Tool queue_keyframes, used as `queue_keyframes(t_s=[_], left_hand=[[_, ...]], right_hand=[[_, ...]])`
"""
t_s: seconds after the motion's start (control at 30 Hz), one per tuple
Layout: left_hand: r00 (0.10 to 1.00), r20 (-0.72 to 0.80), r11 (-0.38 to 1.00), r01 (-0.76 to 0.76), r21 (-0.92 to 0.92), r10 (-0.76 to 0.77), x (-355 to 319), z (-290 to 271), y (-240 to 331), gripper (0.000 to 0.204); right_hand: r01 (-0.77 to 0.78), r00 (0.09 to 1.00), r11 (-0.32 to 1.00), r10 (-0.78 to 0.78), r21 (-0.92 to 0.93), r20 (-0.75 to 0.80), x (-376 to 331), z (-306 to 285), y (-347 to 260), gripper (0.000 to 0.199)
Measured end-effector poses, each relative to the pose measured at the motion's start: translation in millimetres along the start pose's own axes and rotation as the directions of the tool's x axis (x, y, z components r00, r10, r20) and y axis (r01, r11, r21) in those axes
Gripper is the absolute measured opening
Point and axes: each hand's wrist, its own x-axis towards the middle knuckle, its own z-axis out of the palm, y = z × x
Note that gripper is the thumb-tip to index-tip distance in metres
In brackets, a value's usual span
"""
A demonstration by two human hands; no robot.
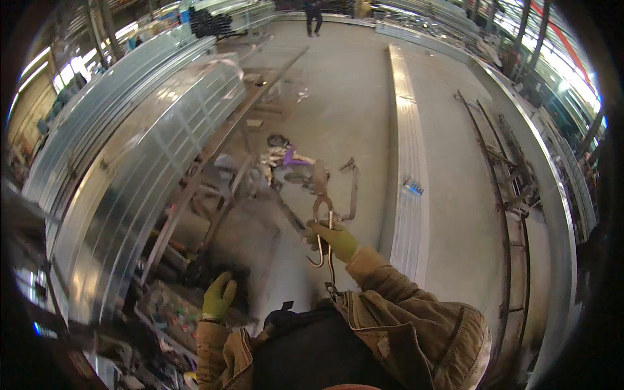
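Observation:
My right hand (335, 239), in a yellow-green glove, is closed around a two-rod metal tool (331, 260) in front of my chest. One rod curls into a hook at its lower end. The other runs straight down toward my jacket, and a rounded, rusty-looking head sits at the top. Lower and to the left, my left hand (219, 298) wears the same kind of glove, its fingers extended and apparently holding nothing. A dark, blurred shape lies right beside it. Both arms are in brown jacket sleeves.
Long galvanized metal profiles (162, 136) are stacked at left behind a rusty frame rail (218, 149). A long metal bundle (408, 149) lies right of centre, with a blue item (413, 187) on it. Rusty racks (513, 214) stand further right. Ahead is a cluttered heap (292, 159); a person (314, 16) stands far off.

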Motion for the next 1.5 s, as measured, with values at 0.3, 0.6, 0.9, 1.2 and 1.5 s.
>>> queue_keyframes(t_s=[0.3,0.6,0.9,1.2,1.5], left_hand=[[0.962,-0.194,0.949,-0.132,0.285,0.192,304.8,-97.9,-42.2,0.048],[0.733,-0.437,0.465,0.185,0.866,0.521,587.9,-331.2,-8.0,0.077],[0.838,-0.459,0.504,0.271,0.82,0.295,651.7,-358.4,-28.3,0.066],[0.792,-0.482,0.649,0.146,0.747,0.376,628.4,-352.2,-32.7,0.031],[0.796,-0.527,0.562,0.3,0.771,0.297,553.9,-366.9,-36.6,0.016]], right_hand=[[0.036,0.99,0.999,-0.034,0.017,-0.137,150.0,-10.2,-80.1,0.048],[0.049,0.922,0.992,0.0,0.116,-0.387,272.0,-10.0,-130.1,0.052],[0.048,0.953,0.992,-0.011,0.113,-0.302,406.2,-18.2,-167.4,0.05],[0.041,0.99,0.998,-0.033,0.057,-0.139,520.8,-11.2,-233.1,0.032],[0.244,0.97,0.97,-0.244,0.014,-0.021,567.1,-9.4,-263.9,0.038]])
